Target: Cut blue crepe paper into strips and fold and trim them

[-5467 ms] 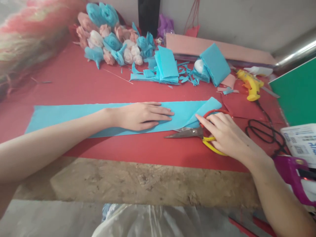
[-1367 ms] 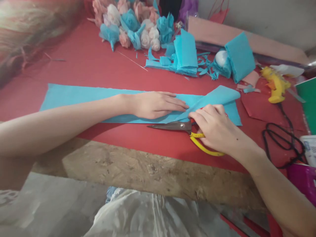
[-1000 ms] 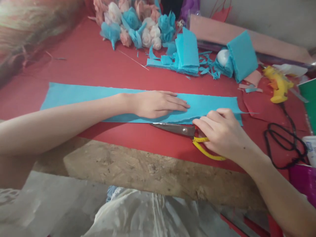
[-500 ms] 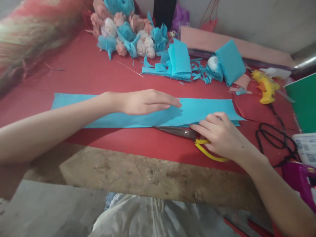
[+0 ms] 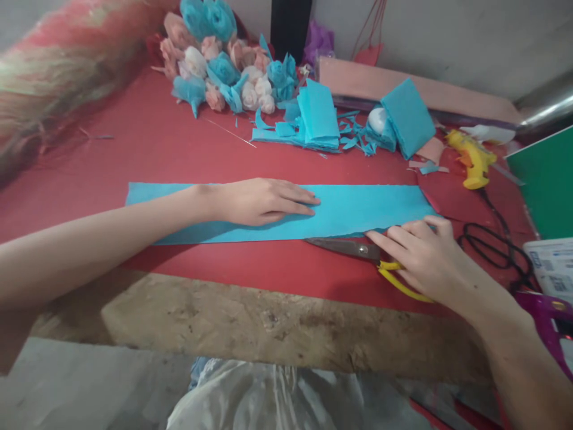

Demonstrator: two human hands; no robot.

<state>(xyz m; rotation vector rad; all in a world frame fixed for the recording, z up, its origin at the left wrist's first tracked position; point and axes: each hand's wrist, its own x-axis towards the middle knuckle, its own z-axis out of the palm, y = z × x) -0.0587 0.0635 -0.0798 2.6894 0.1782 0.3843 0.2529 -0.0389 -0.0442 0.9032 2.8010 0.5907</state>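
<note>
- Red-topped desk (image 5: 147,140), bare chipboard (image 5: 268,319) along its near edge
- Grey wall (image 5: 439,36) behind the far edge
- Black upright (image 5: 290,30) there
- Shiny metal tube (image 5: 548,98) by the far right corner
- Grey floor (image 5: 111,382) below

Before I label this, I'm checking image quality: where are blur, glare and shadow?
All in the head view: fluffy bundle at upper left, smeared; glare streaks the shiny tube at right; soft shadow on the blue sheet below the left hand.

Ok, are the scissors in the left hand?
No, the scissors are in the right hand, while the left hand lies over the blue strip.
</note>
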